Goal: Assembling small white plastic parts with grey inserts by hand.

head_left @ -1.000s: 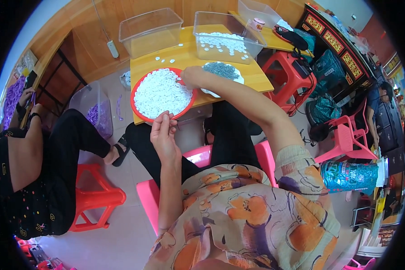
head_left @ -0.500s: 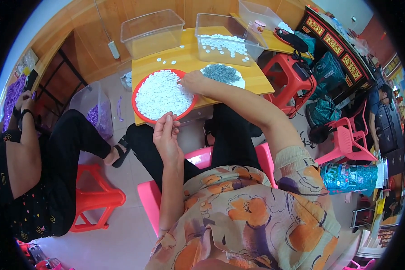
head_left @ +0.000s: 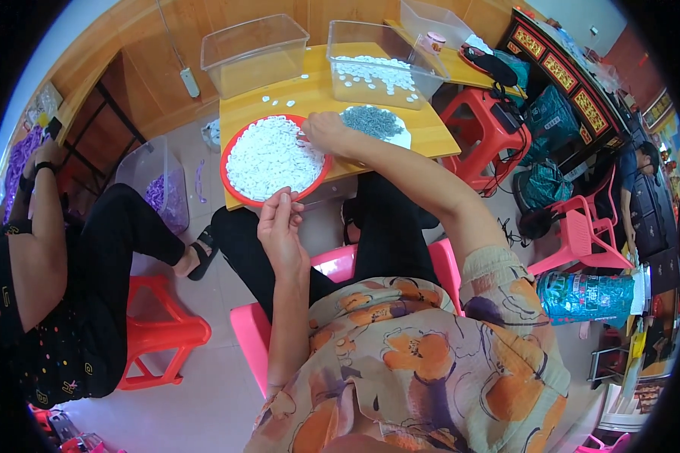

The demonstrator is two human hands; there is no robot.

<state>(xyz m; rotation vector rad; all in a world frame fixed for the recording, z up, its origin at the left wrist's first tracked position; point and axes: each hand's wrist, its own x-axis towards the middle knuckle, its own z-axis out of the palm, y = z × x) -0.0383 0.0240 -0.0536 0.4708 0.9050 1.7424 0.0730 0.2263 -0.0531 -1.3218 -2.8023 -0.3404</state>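
Observation:
A red round bowl [head_left: 227, 180] heaped with small white pieces [head_left: 272, 158] sits at the near edge of the yellow wooden table [head_left: 242, 113]. My right hand [head_left: 328, 133] is over the bowl's right rim, fingers bent down toward the white pieces; its fingertips are partly hidden. At the bowl's near rim, my left hand [head_left: 281, 219] is raised with thumb and forefinger pinched together. Whatever lies between them is too small to make out. Just right of my right hand, a pile of small grey pieces [head_left: 372, 122] lies on a white sheet [head_left: 403, 139].
Two transparent bins stand at the table's back: the left bin [head_left: 255, 57] and the right bin [head_left: 389, 49] holding white discs [head_left: 378, 73]. A few loose discs lie nearby. A red stool [head_left: 476, 136] stands at the right. Another person [head_left: 49, 302] sits at the left beside a purple-filled bin [head_left: 162, 189].
My right hand has shifted slightly up at the bowl's right rim. My left hand stays pinched in the same place. The other person's hands have moved a little.

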